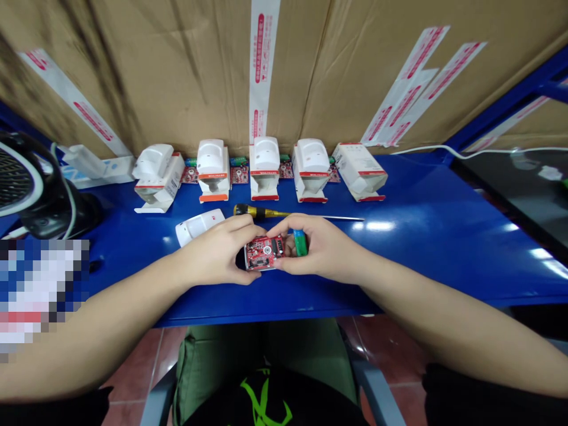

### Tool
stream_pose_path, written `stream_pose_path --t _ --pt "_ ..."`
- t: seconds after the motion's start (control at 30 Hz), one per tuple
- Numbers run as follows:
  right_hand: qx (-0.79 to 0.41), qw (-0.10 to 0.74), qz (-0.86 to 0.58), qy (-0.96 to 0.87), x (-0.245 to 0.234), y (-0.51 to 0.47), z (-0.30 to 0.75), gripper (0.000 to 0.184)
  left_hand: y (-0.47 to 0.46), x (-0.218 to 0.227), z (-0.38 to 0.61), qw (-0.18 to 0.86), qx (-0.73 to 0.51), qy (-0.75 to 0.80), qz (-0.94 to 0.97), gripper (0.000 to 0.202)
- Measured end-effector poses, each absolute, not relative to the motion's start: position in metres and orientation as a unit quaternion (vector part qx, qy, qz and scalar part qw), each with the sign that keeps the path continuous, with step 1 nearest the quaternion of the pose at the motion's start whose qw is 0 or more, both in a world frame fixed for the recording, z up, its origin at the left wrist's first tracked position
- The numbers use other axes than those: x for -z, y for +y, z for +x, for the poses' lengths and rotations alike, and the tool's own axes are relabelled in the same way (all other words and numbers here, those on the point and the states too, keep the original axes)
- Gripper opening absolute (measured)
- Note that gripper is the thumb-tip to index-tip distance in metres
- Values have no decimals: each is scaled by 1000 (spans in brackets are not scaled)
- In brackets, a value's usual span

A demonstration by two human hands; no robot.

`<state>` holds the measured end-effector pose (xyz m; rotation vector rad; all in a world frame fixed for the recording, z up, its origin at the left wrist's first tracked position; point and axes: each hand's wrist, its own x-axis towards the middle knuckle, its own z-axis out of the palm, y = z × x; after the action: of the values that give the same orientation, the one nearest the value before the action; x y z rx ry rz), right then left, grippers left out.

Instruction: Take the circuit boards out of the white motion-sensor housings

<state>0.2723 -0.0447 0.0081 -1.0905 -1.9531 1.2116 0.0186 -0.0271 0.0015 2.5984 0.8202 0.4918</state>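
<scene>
While the left hand (217, 251) and right hand (322, 248) grip it, the red circuit board (261, 253) sits between them.

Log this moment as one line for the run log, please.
Hands: left hand, right hand | Holding: red rectangular circuit board | By right hand: blue-and-green block | Nearby: yellow-and-black screwdriver, white plastic sensor casing

This is a small electronics workshop, set up as an assembly station: a blue steel bench (399, 260) runs across the middle of the frame, carrying a row of white motion-sensor housings (265, 168), red circuit boards (191, 175) and a yellow-and-black screwdriver (261, 212). Large taped cardboard cartons (177, 77) stand along the far edge at the top of the frame, a desk fan (18, 177) sits at far left, and red floor tiles (133, 373) show at the bottom.
</scene>
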Motion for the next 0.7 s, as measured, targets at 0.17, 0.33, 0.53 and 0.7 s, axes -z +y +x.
stream_pose_path --t 0.17,0.33,0.53,0.7 --pt "-462 285 -434 -719 -12 -46 272 29 -28 -4 18 171 -160 305 923 50" --pt "-471 268 -430 -722 -10 -43 274 26 -24 -3 16 167 -138 301 929 50" --pt "-569 242 -413 -668 -9 -26 295 42 -22 -2 14 173 -127 280 936 52" --pt "-642 233 -403 -610 -13 -19 308 39 -22 -2 12 193 -129 292 928 52"
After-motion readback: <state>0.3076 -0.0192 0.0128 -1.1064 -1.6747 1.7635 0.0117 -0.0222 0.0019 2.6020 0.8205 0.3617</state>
